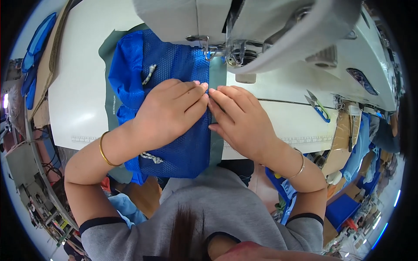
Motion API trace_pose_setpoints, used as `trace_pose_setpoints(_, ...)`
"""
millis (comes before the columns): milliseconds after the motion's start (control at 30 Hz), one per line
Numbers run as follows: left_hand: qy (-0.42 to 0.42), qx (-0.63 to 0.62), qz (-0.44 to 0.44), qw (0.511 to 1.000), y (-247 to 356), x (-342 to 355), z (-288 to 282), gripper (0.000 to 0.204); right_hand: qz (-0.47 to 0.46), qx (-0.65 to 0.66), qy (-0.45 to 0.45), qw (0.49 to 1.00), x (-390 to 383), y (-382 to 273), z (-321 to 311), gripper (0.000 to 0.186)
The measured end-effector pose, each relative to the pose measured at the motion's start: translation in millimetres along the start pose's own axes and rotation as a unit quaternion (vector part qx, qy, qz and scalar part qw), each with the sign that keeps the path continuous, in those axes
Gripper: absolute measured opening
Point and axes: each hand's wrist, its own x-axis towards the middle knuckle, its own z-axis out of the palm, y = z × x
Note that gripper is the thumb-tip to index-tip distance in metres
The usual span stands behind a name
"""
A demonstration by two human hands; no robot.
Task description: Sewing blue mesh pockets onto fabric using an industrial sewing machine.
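Note:
A blue mesh fabric piece with two speckled cords and a crumpled smooth blue panel lies over a grey-green sheet, its upper edge under the sewing machine's presser foot. My left hand rests on the mesh, fingers bent and pressed together at its right-hand edge. Facing it, my right hand has its fingertips bunched on that same edge, just below the needle area, where the exact grip is partly hidden.
The white machine overhangs the white table. Green-and-blue snips lie at the right. Cardboard and blue pieces are at the left; fabrics and a blue bin are beyond the table's right side.

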Motion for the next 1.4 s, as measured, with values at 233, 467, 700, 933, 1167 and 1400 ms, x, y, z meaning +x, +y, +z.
trace_pose_setpoints(233,-0.022,-0.005,-0.002,1.0,-16.7,8.0,-1.1,0.032,0.005,0.002,0.004,1.0,14.0,9.5,-3.4,0.054)
trace_pose_setpoints(467,0.034,0.033,0.037,0.998,-29.0,16.3,5.9,0.025,0.011,-0.009,0.009,1.0,20.6,21.6,-1.8,0.046)
trace_pose_setpoints(700,-0.041,0.119,-0.005,0.992,-8.9,33.9,-28.2,0.03,0.008,-0.056,0.027,0.998,20.5,27.6,4.2,0.036)
trace_pose_setpoints(933,-0.052,0.08,-0.094,0.991,-14.4,29.9,-39.5,0.029,-0.006,-0.078,0.089,0.993,14.1,23.5,12.0,0.034)
trace_pose_setpoints(1167,-0.089,0.104,-0.01,0.991,-24.7,27.8,-24.3,0.032,-0.047,-0.025,0.148,0.988,9.4,19.7,18.7,0.028)
trace_pose_setpoints(1400,-0.092,0.054,-0.048,0.993,-27.1,23.4,-15.9,0.029,-0.05,-0.024,0.152,0.987,7.6,21.9,19.0,0.026)
